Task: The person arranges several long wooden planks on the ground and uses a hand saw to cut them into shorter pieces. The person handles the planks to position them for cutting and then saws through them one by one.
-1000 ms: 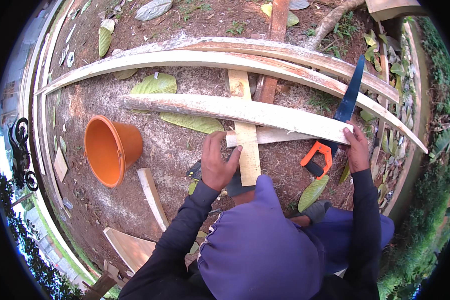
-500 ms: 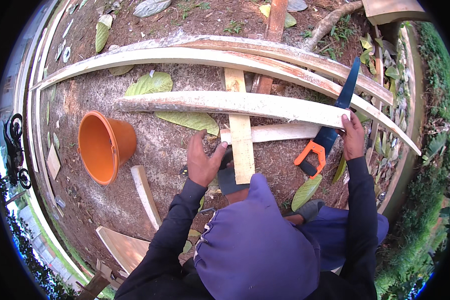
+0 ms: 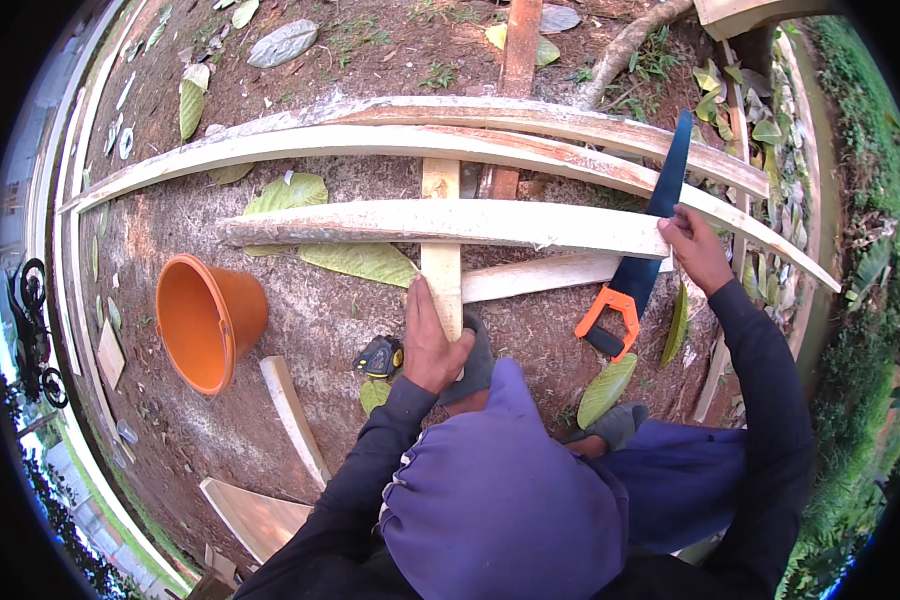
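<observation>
A pale wooden plank (image 3: 450, 220) lies crosswise before me. My right hand (image 3: 698, 248) is closed on its right end, thumb on top. My left hand (image 3: 435, 342) grips the near part of a short flat board (image 3: 441, 265), with the fingers along its left edge and the thumb across it. That board runs under the plank, away from me. A handsaw (image 3: 610, 318) with an orange and black handle rests beside my right hand; its dark blade passes beneath the plank. A shorter wooden piece (image 3: 535, 277) lies below the plank, partly hidden at its right end by the saw.
Two long beams (image 3: 370, 142) stretch across the far side. An orange bucket (image 3: 192, 325) lies tipped at the left. A tape measure (image 3: 378, 355) sits left of my left hand. Offcuts (image 3: 295, 420) and large leaves (image 3: 607, 390) are scattered on the soil.
My left hand, open with thumb spread before, has moved down and right onto the short flat board. The board has shifted left relative to the shorter piece. My right hand stays at the plank's end.
</observation>
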`<state>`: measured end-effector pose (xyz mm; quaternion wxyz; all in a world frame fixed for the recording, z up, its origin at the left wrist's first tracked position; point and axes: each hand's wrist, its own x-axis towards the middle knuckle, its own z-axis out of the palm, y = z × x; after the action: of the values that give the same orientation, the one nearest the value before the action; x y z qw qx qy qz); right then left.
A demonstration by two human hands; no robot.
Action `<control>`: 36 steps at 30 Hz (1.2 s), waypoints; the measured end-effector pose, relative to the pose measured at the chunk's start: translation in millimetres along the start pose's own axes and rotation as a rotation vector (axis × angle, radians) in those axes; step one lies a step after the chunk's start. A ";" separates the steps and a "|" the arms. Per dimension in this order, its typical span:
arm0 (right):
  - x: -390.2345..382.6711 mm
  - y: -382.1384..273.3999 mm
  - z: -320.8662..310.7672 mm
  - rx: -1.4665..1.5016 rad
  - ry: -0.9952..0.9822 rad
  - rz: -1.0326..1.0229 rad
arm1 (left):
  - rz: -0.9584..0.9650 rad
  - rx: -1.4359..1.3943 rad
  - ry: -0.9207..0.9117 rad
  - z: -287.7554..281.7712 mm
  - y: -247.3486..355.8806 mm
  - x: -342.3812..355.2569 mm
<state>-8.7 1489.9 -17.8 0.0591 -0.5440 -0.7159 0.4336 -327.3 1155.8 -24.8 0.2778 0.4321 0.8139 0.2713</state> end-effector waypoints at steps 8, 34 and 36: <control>-14.7 -102.7 29.8 -0.617 0.123 -0.864 | -0.027 0.026 -0.066 -17.3 1.9 0.8; -78.5 30.6 122.7 -0.775 -0.501 -1.060 | -0.391 0.098 -0.174 -90.9 323.2 -152.4; -73.6 40.6 135.5 -0.843 -0.502 -1.119 | -0.356 0.557 -0.141 -91.2 349.9 -165.5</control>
<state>-25.1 1354.7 -100.7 -0.1080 0.0410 -0.9836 0.1385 -118.4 1163.8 313.4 0.2478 0.3601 0.8983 -0.0446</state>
